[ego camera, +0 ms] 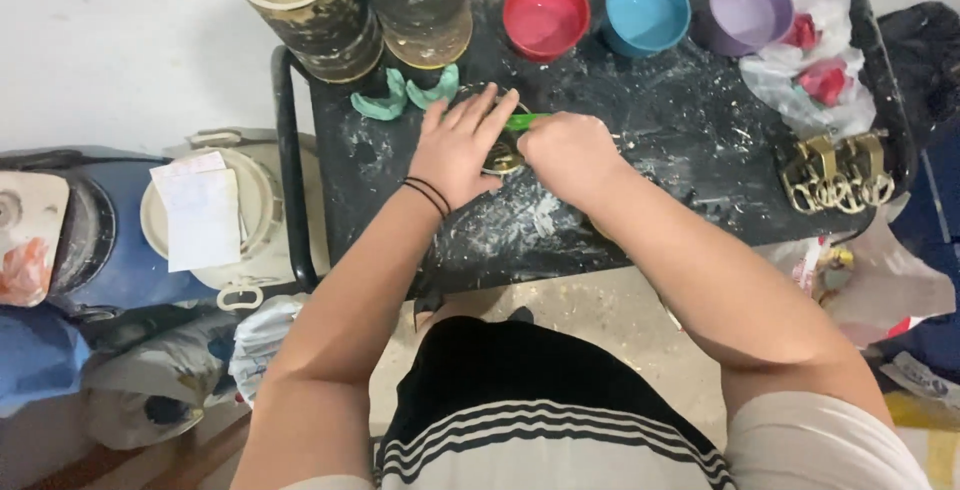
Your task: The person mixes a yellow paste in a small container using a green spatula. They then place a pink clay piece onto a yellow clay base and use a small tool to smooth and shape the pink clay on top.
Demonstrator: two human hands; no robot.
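Observation:
My left hand (459, 146) lies flat over a small round brass-coloured piece (503, 159) on the black, powder-smeared cart top (660, 140), fingers pointing away from me. A black band circles that wrist. Close beside it on the right, my right hand (568, 153) is closed around a green-handled tool (524, 121) whose tip meets the brass piece. Most of the piece is hidden under my fingers.
Two tall dirty cylinders (305, 10) stand at the cart's back left, with two teal moulded pieces (402, 95) before them. Red (545, 15), blue (646, 8) and purple (748, 8) bowls line the back. Brass frames (835, 175) and a plastic bag (810, 70) sit right. White buckets (215, 215) stand left.

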